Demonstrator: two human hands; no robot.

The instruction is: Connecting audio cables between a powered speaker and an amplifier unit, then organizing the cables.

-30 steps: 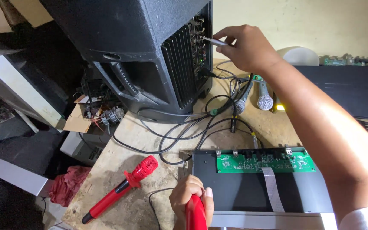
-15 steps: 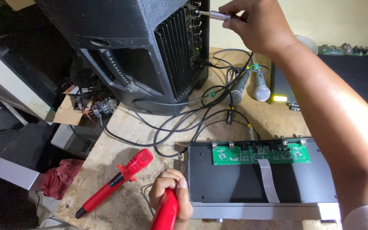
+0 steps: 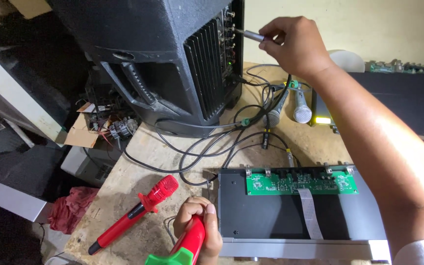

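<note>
My right hand (image 3: 295, 46) is raised to the rear panel of a big black speaker cabinet (image 3: 168, 64) and holds a metal jack plug (image 3: 249, 35) at one of the panel's sockets. My left hand (image 3: 199, 230) sits low by the table edge, gripping a red microphone with a green base (image 3: 185, 248). A second red microphone (image 3: 136, 212) lies on the wooden table (image 3: 138, 172) to the left of that hand. An opened black device with a green circuit board (image 3: 301, 182) and a white ribbon cable lies in front of me.
Black cables (image 3: 212, 145) loop across the table between speaker and device. Two silver microphones (image 3: 301, 105) lie behind them. A red cloth (image 3: 69, 213), cardboard and electronic parts sit at the left. A dark unit (image 3: 408, 98) stands at the right.
The view has shifted so the speaker panel sits lower in frame. My right hand stays at the panel with the plug. My left hand has tilted the red microphone slightly.
</note>
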